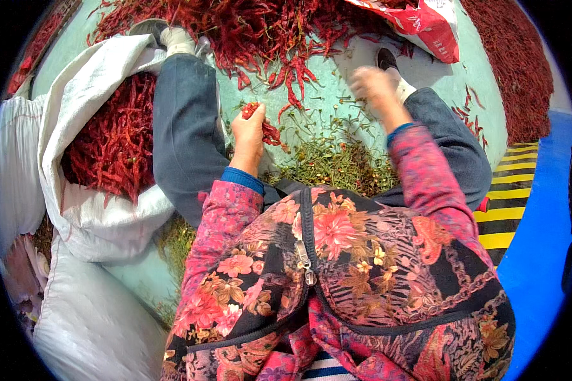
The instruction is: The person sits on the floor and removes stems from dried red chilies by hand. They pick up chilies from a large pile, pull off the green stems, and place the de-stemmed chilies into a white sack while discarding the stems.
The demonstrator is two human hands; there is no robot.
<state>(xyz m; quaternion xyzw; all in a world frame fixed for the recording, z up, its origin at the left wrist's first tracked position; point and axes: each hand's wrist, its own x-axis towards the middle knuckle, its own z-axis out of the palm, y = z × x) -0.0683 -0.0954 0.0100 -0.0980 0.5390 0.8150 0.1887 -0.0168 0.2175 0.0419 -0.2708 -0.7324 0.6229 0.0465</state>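
My left hand is closed around a bunch of dried red chili peppers, which stick out on both sides of the fist. To its right, my right hand is raised near my right shoe and is blurred; whether its fingers hold anything cannot be told. Beyond both hands lies a large heap of dried red chilies on a pale green sheet. Between my legs is a pile of green chili stems, with loose stems scattered around it.
At my left stands an open white woven sack holding red chilies, with a full white sack below it. A red and white bag lies at the upper right. Another chili heap and yellow-black floor stripes are farther right.
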